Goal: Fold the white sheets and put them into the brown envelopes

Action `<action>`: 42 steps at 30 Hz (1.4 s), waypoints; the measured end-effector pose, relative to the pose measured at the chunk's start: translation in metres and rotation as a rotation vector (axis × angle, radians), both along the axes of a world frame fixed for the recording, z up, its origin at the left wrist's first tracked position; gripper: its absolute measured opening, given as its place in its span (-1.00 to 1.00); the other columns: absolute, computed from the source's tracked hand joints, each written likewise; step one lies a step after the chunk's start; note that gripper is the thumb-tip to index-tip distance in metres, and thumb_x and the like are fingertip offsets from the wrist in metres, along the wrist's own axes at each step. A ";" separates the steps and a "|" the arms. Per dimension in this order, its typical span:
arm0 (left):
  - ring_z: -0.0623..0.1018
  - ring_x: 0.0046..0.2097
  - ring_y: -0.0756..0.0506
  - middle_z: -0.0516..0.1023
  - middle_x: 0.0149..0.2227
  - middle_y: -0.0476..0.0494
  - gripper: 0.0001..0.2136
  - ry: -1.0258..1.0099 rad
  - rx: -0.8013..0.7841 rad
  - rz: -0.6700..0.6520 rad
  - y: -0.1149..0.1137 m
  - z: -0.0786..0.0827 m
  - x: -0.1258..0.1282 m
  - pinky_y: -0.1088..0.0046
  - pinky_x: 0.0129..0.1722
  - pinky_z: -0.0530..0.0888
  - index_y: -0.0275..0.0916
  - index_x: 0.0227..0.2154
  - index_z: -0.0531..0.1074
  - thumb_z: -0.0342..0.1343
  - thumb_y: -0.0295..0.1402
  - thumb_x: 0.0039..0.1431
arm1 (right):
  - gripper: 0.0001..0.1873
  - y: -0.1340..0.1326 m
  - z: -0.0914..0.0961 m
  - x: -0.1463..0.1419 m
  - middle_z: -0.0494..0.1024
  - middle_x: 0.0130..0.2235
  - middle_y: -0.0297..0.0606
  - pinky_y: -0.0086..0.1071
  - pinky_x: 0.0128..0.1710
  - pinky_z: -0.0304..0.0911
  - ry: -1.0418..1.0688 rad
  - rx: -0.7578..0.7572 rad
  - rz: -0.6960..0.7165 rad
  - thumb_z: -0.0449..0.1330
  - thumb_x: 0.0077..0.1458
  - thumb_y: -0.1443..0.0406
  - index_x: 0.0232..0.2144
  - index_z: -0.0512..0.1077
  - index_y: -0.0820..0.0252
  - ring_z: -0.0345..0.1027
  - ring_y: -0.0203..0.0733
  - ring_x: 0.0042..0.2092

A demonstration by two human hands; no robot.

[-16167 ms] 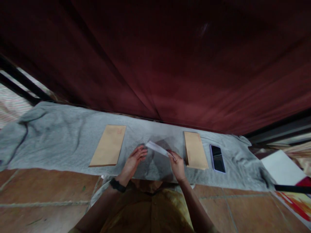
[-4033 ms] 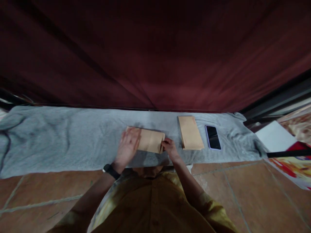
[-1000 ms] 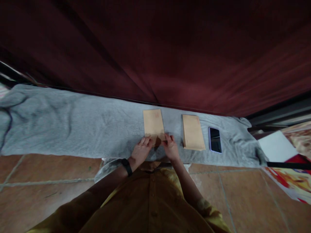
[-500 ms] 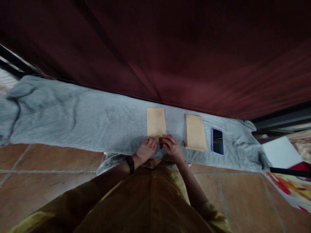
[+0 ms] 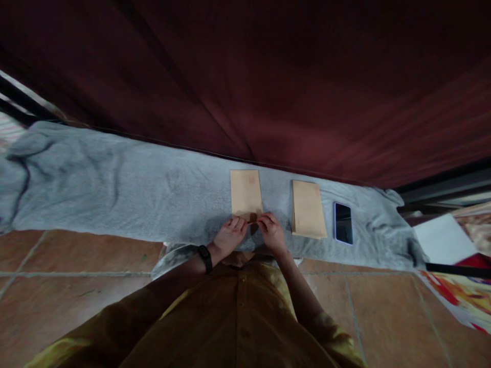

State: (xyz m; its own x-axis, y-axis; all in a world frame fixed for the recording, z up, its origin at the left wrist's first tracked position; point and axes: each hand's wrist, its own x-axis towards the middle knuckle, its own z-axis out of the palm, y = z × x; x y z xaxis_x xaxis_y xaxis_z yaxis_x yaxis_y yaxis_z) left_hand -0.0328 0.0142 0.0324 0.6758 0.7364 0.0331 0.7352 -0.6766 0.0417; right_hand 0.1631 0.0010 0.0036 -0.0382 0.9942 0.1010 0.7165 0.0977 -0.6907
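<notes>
A tan paper envelope (image 5: 246,191) with faint red print near its far right corner lies on the grey cloth in front of me. My left hand (image 5: 232,235) is closed, its fingertips pinching the near edge of this envelope at the left. Closed as well, my right hand (image 5: 272,233) pinches the same edge at the right. Between the two hands that edge is lifted a little and casts a shadow. The fingers hide the envelope's near corners. To the right lies a stack of similar envelopes (image 5: 308,208), touched by neither hand.
A phone (image 5: 343,223) with a dark screen lies right of the stack. The grey cloth (image 5: 153,191) covers a long narrow surface. Behind it hangs a dark red curtain-like fabric (image 5: 245,92). Tiled floor (image 5: 95,253) and a white panel (image 5: 445,239) show at the sides.
My right hand has shifted slightly, with its fingers more closed on the envelope's near edge. That edge is tilted up a bit more between my hands. The stack and phone stay put.
</notes>
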 end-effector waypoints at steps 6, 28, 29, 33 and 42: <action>0.47 0.03 -0.20 0.50 -0.04 -0.27 -0.68 -0.038 -0.041 0.043 -0.001 0.003 -0.002 0.27 -0.01 0.46 -0.30 0.06 0.43 -0.04 -0.56 0.29 | -0.80 0.001 0.000 -0.001 0.51 -0.09 -0.20 -0.31 0.04 0.35 -0.025 0.032 -0.006 0.07 0.33 0.30 -0.21 0.51 0.07 0.43 -0.14 -0.04; 0.50 0.03 -0.16 0.54 0.01 -0.26 -0.72 0.052 0.149 -0.072 -0.015 -0.007 0.000 0.32 0.01 0.41 -0.31 -0.04 0.49 -0.05 -0.58 0.31 | -0.78 -0.008 -0.008 0.017 0.54 -0.17 -0.16 -0.23 0.00 0.32 -0.086 0.107 -0.022 0.05 0.34 0.29 -0.24 0.50 0.12 0.40 -0.09 -0.08; 0.50 0.02 -0.16 0.54 0.00 -0.27 -0.72 0.046 0.137 -0.061 -0.015 -0.006 0.000 0.31 0.00 0.41 -0.32 -0.04 0.49 -0.05 -0.58 0.31 | -0.79 -0.007 -0.007 0.016 0.54 -0.17 -0.16 -0.23 0.00 0.31 -0.100 0.105 -0.025 0.06 0.34 0.28 -0.24 0.50 0.12 0.39 -0.09 -0.08; 0.50 -0.02 -0.17 0.54 -0.07 -0.26 -0.75 0.030 0.084 -0.038 -0.012 -0.002 0.002 0.30 -0.03 0.44 -0.34 -0.05 0.48 -0.04 -0.56 0.31 | -0.82 -0.002 -0.007 0.013 0.52 -0.20 -0.18 -0.25 -0.01 0.30 -0.148 0.098 -0.033 0.08 0.34 0.27 -0.24 0.49 0.13 0.38 -0.10 -0.08; 0.46 0.04 -0.17 0.49 -0.02 -0.25 -0.69 -0.034 -0.009 0.007 -0.008 -0.002 0.001 0.29 0.04 0.45 -0.28 0.05 0.43 0.00 -0.54 0.28 | -0.85 0.001 -0.003 0.011 0.51 -0.17 -0.19 -0.26 -0.04 0.28 -0.232 0.051 -0.042 0.08 0.33 0.32 -0.23 0.47 0.12 0.36 -0.09 -0.07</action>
